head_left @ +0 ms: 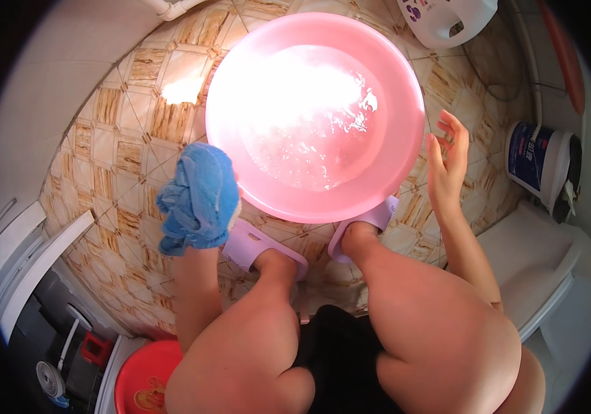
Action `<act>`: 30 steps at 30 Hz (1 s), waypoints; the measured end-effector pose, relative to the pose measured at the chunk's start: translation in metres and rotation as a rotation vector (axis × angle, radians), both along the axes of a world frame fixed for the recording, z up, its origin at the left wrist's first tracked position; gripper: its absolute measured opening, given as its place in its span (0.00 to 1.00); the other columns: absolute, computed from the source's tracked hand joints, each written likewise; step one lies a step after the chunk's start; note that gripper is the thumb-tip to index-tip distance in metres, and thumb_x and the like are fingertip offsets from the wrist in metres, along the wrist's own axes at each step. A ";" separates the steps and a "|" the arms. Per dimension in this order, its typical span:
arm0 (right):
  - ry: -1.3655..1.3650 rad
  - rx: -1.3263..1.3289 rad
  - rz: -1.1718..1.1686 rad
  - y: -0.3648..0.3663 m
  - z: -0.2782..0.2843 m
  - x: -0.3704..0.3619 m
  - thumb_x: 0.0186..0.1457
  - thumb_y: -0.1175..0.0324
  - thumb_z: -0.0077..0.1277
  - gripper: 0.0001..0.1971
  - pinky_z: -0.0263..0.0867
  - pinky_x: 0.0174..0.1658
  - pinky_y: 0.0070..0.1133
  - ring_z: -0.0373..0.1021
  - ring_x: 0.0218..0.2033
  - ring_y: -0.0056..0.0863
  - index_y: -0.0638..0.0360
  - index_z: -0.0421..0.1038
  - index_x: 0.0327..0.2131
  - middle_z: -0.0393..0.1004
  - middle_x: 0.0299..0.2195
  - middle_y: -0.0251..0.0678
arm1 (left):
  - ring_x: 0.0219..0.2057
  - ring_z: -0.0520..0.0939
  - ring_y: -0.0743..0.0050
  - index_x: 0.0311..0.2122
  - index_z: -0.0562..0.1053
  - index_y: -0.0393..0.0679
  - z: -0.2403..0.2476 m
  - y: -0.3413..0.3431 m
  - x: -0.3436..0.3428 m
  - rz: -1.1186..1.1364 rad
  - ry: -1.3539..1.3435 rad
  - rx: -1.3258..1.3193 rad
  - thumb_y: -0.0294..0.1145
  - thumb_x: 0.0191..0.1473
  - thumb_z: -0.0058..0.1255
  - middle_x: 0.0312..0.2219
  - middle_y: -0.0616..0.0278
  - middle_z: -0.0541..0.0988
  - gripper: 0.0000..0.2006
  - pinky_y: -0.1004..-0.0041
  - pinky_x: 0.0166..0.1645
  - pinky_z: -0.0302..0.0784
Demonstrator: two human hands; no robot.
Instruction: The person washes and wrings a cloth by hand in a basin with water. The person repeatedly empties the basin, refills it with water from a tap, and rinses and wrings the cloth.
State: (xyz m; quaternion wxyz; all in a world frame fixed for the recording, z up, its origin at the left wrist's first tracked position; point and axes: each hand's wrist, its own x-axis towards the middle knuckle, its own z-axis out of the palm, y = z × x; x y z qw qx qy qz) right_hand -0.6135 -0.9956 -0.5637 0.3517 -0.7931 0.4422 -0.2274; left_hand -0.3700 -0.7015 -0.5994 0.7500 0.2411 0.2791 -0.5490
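A crumpled blue cloth (201, 196) is bunched in my left hand (236, 211), to the left of a large pink basin (288, 205). The cloth hides most of that hand's fingers. Rippled water (309, 155) lies in the basin, and strong glare washes out its far left part. Beyond the basin's right rim, my right hand (450, 162) is raised and holds nothing. Its fingers are loosely bent and apart, and it does not appear to touch the rim.
Lilac slippers (244, 245) are on my feet close to the basin, on a tiled floor (130, 152). A white jug (447, 21) stands at the far right, a white-and-blue bucket (540, 162) at the right. A red basin (145, 376) sits at the lower left by white shelving.
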 end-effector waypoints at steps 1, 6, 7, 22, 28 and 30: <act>0.005 -0.003 0.011 0.002 -0.006 -0.011 0.53 0.72 0.46 0.18 0.61 0.47 0.22 0.63 0.46 0.27 0.64 0.61 0.48 0.65 0.45 0.39 | 0.34 0.72 0.61 0.46 0.65 0.40 0.001 0.006 0.014 -0.200 -0.364 0.196 0.39 0.54 0.43 0.37 0.52 0.69 0.17 0.66 0.35 0.73; -0.013 1.009 -0.243 0.022 -0.003 -0.036 0.60 0.64 0.37 0.15 0.68 0.37 0.21 0.71 0.30 0.25 0.65 0.63 0.43 0.71 0.31 0.37 | 0.38 0.70 0.59 0.51 0.61 0.41 0.002 0.004 0.020 0.035 -0.294 -0.116 0.40 0.55 0.43 0.39 0.52 0.67 0.21 0.66 0.38 0.73; -0.011 1.018 -0.237 0.028 -0.009 -0.036 0.60 0.64 0.37 0.15 0.68 0.37 0.21 0.71 0.30 0.25 0.65 0.63 0.43 0.71 0.31 0.37 | 0.38 0.70 0.60 0.51 0.61 0.41 0.003 0.005 0.016 0.088 -0.230 -0.143 0.40 0.54 0.43 0.39 0.52 0.66 0.21 0.66 0.38 0.73; -0.295 0.894 -0.044 0.026 0.048 0.030 0.59 0.63 0.39 0.11 0.68 0.24 0.18 0.69 0.20 0.18 0.61 0.66 0.31 0.70 0.23 0.30 | 0.40 0.68 0.58 0.44 0.64 0.40 0.008 0.052 0.030 0.212 -0.192 0.037 0.39 0.50 0.49 0.41 0.53 0.65 0.19 0.65 0.43 0.69; -0.350 0.767 0.033 0.003 0.078 0.060 0.58 0.64 0.42 0.09 0.53 0.23 0.08 0.59 0.20 0.08 0.58 0.67 0.30 0.65 0.20 0.22 | 0.39 0.68 0.60 0.43 0.65 0.41 0.004 0.025 0.023 0.279 -0.139 -0.148 0.39 0.51 0.47 0.40 0.55 0.67 0.17 0.66 0.42 0.69; -0.385 0.787 0.061 0.001 0.083 0.071 0.58 0.65 0.42 0.09 0.55 0.25 0.09 0.59 0.21 0.09 0.59 0.67 0.31 0.66 0.21 0.23 | 0.36 0.70 0.62 0.42 0.66 0.40 0.010 0.022 0.023 0.313 -0.144 -0.087 0.39 0.54 0.45 0.37 0.54 0.70 0.15 0.68 0.38 0.70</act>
